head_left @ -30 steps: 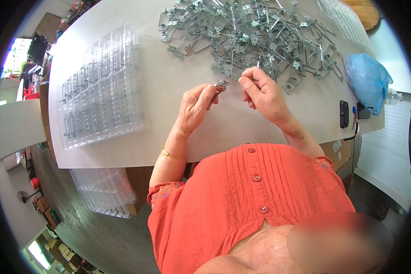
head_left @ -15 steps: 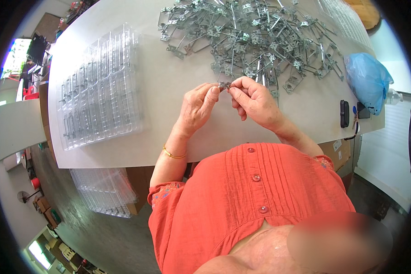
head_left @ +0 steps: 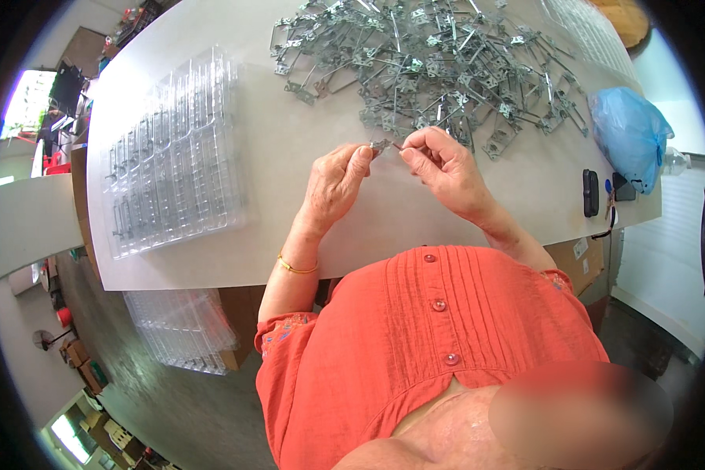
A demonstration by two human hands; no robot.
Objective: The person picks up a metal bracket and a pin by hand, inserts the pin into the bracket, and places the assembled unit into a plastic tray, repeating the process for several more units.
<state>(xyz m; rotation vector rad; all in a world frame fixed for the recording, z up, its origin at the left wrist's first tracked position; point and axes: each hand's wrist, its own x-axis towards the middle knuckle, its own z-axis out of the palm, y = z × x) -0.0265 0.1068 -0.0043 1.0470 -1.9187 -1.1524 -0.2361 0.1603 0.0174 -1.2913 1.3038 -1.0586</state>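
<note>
Just in front of the heap of metal parts, my left hand [head_left: 334,184] pinches a small grey metal bracket [head_left: 379,146] between thumb and fingers. A short gap to its right separates my right hand [head_left: 451,178], whose thumb and forefinger are closed on a thin dark pin-like piece [head_left: 397,146]. Whether that piece touches the bracket is too small to tell. Beyond both hands, many similar brackets with thin rods form a tangled metal pile [head_left: 427,74].
Clear plastic trays [head_left: 172,157] with rows of metal parts lie at the left on the pale table [head_left: 282,258]. On the right are a tied blue plastic bag [head_left: 630,137], a black case [head_left: 591,193] and keys. More clear trays [head_left: 182,329] sit below the table edge.
My right hand has moved slightly right, away from my left, opening a small gap between the fingertips. My left hand stays nearly in place with the bracket.
</note>
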